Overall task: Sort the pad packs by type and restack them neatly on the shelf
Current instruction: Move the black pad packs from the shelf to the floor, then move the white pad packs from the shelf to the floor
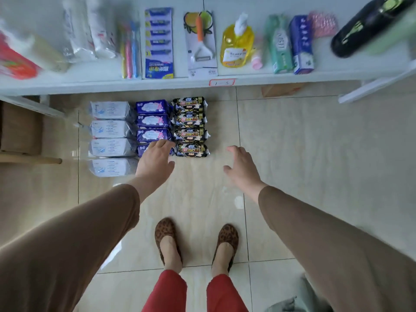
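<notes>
Two hands in view, both empty. Left hand (155,161): fingers spread and relaxed, grip open, over the nearest blue pack; contact with it can't be confirmed. Right hand (240,167): fingers loosely spread, grip open, hovering over bare floor (315,154) just right of the black packs, touching nothing.

Pad packs are all on the floor in three side-by-side columns, sorted by type, just below the front edge of the white shelf (135,85):
- white packs (111,129): 4, leftmost column, reaches nearest the person
- blue packs (153,121): 4, middle column, the nearest one mostly hidden under the left hand
- black packs (191,127): 4, rightmost column

Columns touch or nearly touch each other; packs within a column sit edge to edge. Far ends of the columns line up roughly; the white column's near end sticks out past the other two.

Shelf above carries mixed goods in a row: toothbrushes (128,50), a razor card (158,43), a peeler card (201,46), a yellow soap bottle (236,45), a green box (278,45), a blue box (301,45), a dark bottle (369,28) at the far right; the left end is blurred. Red-outlined label (222,82) on the shelf's front lip.

Room: wide open tile to the right of the black column and between the packs and the person's shoes (167,239). Left side is tighter, with a brown cardboard box (21,129) just beside the white column.
</notes>
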Motion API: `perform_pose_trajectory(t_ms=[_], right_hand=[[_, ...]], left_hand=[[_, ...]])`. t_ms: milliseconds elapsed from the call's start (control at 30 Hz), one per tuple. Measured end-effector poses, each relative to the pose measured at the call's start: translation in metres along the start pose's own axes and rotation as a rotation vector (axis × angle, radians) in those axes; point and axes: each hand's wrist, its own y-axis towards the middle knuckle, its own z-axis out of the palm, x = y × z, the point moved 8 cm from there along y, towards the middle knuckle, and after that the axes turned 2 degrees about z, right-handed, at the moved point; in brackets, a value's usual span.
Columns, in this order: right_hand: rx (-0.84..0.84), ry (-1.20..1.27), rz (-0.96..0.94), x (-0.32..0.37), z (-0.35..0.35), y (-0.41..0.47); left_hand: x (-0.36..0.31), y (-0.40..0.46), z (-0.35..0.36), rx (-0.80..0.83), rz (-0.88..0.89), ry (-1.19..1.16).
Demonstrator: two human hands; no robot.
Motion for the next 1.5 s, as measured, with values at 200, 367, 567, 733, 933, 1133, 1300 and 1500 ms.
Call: perform_pose_trajectory(t_ms=[200, 367, 567, 733, 933, 1133, 1300, 1500], right_hand=[[-0.056, -0.014, -0.100, 0.080, -0.151, -0.102], [-0.137, 0.043, -0.205, 0.142, -0.281, -0.168], [-0.259, 0.055, -0.323, 0.195, -0.415, -0.200], [-0.310, 0.106, -0.348, 0.225, -0.493, -0.183], [-0.358, 0.090, -0.343, 0.249, -0.563, -0.141], [-0.399, 0.121, -0.281, 0.251, -0.624, -0.087], [-0.405, 0.085, -0.255, 0.260, -0.677, -0.024], [-0.429, -0.142, -0.299, 0.277, -0.725, 0.062]], left_hand=[[-0.097, -0.072, -0.139, -0.070, -0.059, -0.158], [-0.180, -0.107, -0.256, -0.156, -0.013, -0.192], [-0.263, -0.114, -0.376, -0.298, 0.161, -0.188], [-0.294, -0.090, -0.456, -0.410, 0.256, -0.185], [-0.318, -0.033, -0.519, -0.440, 0.287, -0.221], [-0.345, 0.026, -0.562, -0.424, 0.304, -0.203], [-0.355, 0.084, -0.592, -0.424, 0.248, -0.222], [-0.349, 0.175, -0.622, -0.443, 0.066, -0.336]])
